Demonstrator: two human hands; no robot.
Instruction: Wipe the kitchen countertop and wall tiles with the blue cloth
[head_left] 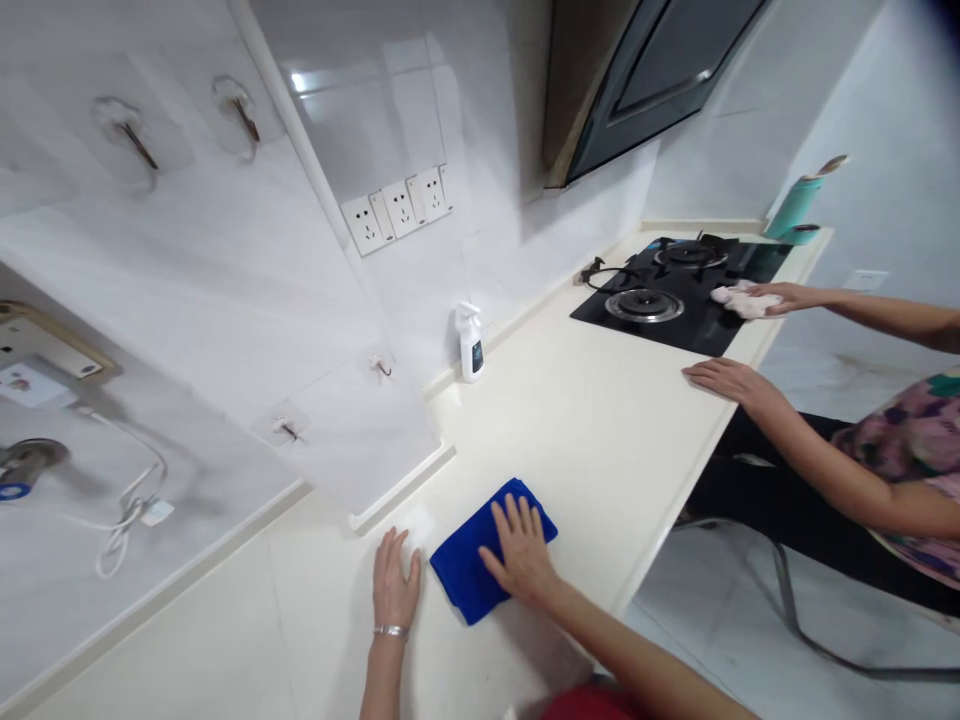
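Observation:
My right hand (519, 548) lies flat with fingers spread on a folded blue cloth (480, 552) on the cream countertop (600, 430). My left hand (394, 582), with a silver bracelet at the wrist, rests flat on the bare counter just left of the cloth, fingers stretched out and holding nothing.
A white spray bottle (470, 344) stands by the tiled wall. A black gas hob (675, 290) sits at the far end, where another person presses a pale cloth (739, 298) with one hand and rests the other hand (726, 380) on the counter edge. Wall sockets (397, 208), teal bottle (793, 205).

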